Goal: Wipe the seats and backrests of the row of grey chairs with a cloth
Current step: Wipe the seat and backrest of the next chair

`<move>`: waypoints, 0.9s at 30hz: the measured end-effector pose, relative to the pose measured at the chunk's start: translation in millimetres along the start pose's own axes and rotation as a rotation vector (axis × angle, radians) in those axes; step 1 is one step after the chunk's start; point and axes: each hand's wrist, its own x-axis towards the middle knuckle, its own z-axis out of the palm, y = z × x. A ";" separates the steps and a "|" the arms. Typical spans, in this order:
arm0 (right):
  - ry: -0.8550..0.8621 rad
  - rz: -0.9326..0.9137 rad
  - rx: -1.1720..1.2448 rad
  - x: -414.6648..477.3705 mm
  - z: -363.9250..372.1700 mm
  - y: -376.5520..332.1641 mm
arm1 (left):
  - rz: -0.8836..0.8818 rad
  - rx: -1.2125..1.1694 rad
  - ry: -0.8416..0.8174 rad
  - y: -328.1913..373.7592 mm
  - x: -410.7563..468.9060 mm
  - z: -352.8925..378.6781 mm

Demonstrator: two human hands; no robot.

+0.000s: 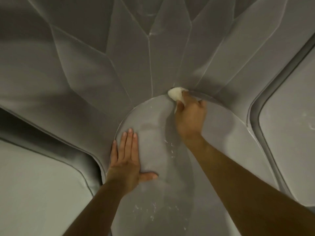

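Note:
A grey chair seat [221, 142] fills the lower middle of the head view, rounded at its far end, with whitish specks on it. Behind it rises a grey backrest [129, 53] made of angled, folded panels. My right hand [189, 116] grips a small white cloth [175, 94] and presses it into the crease where seat meets backrest. My left hand [127, 159] lies flat on the seat's left part, fingers straight and thumb spread out.
Neighbouring grey seats lie at the lower left [39, 193] and at the right [289, 133], each split from the middle seat by a deep dark groove. The folded backrest panels run across the whole upper view.

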 end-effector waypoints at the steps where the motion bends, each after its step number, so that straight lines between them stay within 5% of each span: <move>1: 0.003 -0.002 0.004 -1.0 7.5 -8.7 | -0.005 0.021 -0.003 0.3 0.6 -0.1; 11: -0.367 -0.543 0.079 -67.5 23.0 -46.1 | -0.012 0.035 0.133 6.1 -26.7 0.3; 16: -0.077 -0.288 0.044 -30.4 -5.9 -21.9 | -0.080 -0.046 0.144 6.0 -43.8 4.2; 20: -0.112 -0.156 -0.022 -13.2 16.5 -35.2 | -0.103 -0.032 0.104 8.1 -39.9 7.2; 27: -0.262 -0.501 -0.094 -54.4 36.9 -47.7 | -0.131 -0.016 0.180 9.3 -42.5 13.2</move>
